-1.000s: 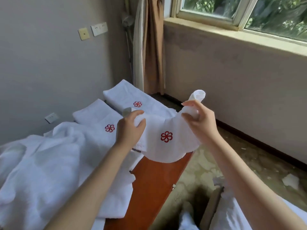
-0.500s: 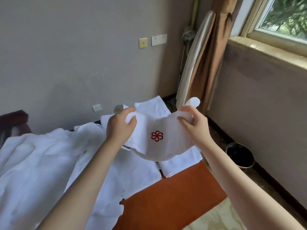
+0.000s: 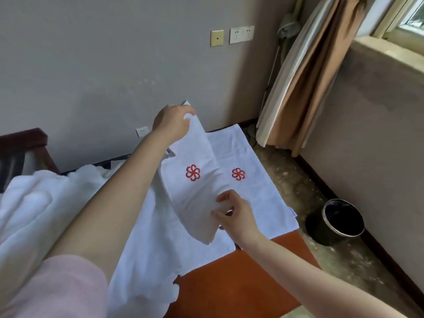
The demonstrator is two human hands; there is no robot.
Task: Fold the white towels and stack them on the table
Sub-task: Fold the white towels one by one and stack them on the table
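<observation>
I hold a folded white towel (image 3: 195, 189) with a red flower emblem in the air over the orange table (image 3: 241, 278). My left hand (image 3: 172, 121) grips its far end, raised high. My right hand (image 3: 234, 212) pinches its near end, lower and closer to me. Just right of it, a folded white towel (image 3: 254, 180) with the same red emblem lies flat on the table. A heap of loose white towels (image 3: 57, 203) covers the table's left side.
A black waste bin (image 3: 339, 221) stands on the floor to the right of the table. A brown and white curtain (image 3: 305, 76) hangs in the corner. A dark wooden chair (image 3: 25, 145) stands at the far left by the wall.
The towel has turned from sideways to lengthwise: my left hand rose to the far end, my right hand dropped toward me. My view swung left and down over the folded towel.
</observation>
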